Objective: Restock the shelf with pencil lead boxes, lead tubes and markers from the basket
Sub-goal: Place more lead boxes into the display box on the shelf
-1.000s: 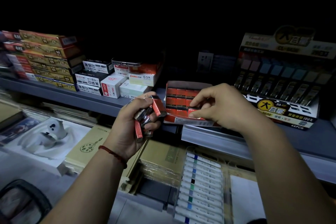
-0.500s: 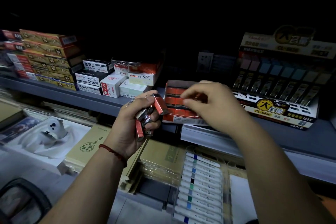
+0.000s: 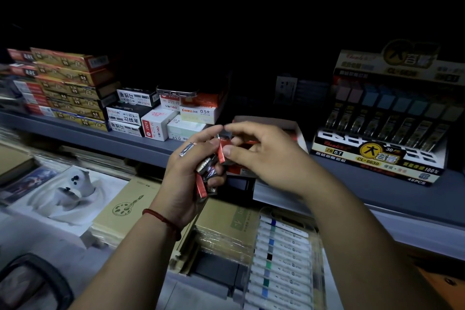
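1. Dark shelving fills the background. On the grey shelf (image 3: 120, 141) stand many small stationery boxes, and an open red box (image 3: 276, 123) sits behind our hands, partly hidden by them.
2. Our left hand (image 3: 183, 184) grips a bundle of red lead tubes (image 3: 205, 176), with the fingers curled round them, just in front of the shelf edge.
3. Our right hand (image 3: 266, 161) pinches the top tube (image 3: 221, 155) between thumb and forefinger, and the other fingers are loosely bent.
4. We judge these tubes to be very light, stiff plastic. They look smooth and so a little slippery, and the lead inside would likely break in a fall.
5. We think the best hold is across the two flat sides near the upper end, drawing the tube out along its own length so that its neighbours do not follow.
6. If the left grip loosens during this pull, the bundle may fan out and drop onto the marker set (image 3: 281, 267) below.
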